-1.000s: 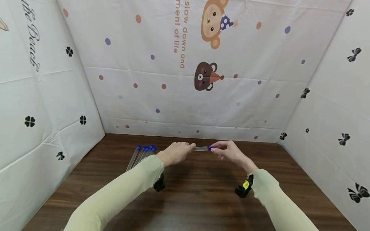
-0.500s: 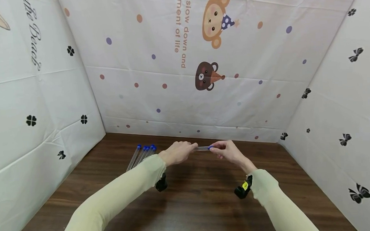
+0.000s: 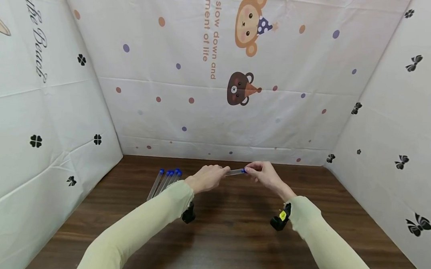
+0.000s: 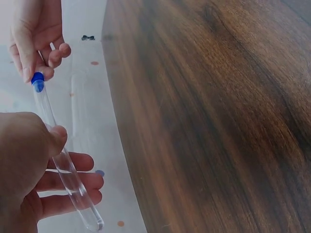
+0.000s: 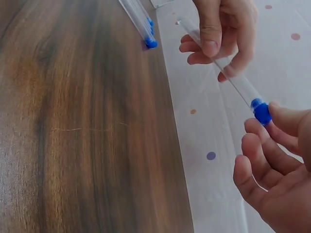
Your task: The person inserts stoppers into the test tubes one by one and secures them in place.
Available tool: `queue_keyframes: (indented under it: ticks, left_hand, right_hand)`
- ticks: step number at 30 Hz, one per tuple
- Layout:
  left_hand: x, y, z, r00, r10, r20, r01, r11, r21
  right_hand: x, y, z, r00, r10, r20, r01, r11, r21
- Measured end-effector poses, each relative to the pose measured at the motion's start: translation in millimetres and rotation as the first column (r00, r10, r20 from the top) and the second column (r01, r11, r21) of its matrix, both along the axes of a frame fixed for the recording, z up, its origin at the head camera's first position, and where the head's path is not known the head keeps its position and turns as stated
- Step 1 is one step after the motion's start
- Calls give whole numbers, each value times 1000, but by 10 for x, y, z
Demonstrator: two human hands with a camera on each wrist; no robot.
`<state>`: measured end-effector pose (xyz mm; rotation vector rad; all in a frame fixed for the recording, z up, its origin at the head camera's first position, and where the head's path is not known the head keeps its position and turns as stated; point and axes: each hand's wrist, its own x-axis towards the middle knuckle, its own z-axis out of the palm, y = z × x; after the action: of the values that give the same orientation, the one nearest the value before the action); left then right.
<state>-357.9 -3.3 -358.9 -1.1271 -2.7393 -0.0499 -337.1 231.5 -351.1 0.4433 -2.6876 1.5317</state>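
Note:
A clear glass test tube [image 4: 69, 172] is held up above the wooden table, stretched between both hands. My left hand [image 3: 208, 178] grips the tube's body between thumb and fingers, and the rounded bottom sticks out past the fingers in the left wrist view. At the tube's other end my right hand [image 3: 267, 176] pinches the blue stopper [image 5: 262, 114] between thumb and forefinger. The stopper's narrow part shows inside the tube's mouth, its wider head outside. The other right fingers are loosely bent beside it.
Several more test tubes [image 3: 154, 185] with blue stoppers lie side by side on the table [image 3: 220, 246], left of my left forearm. White printed cloth walls [image 3: 185, 111] enclose the table at the back and both sides.
A second ago a small gap showed between stopper and tube; now they are together. My right hand has shifted slightly left and up. The left hand is nearly still.

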Motion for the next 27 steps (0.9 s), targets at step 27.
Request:
queue_keyframes:
  ticks: [27]
  left_hand:
    - [34, 0, 3, 1000, 16, 16, -15, 1000, -21]
  right_hand:
    - [-24, 85, -83, 997, 74, 6, -74, 996, 42]
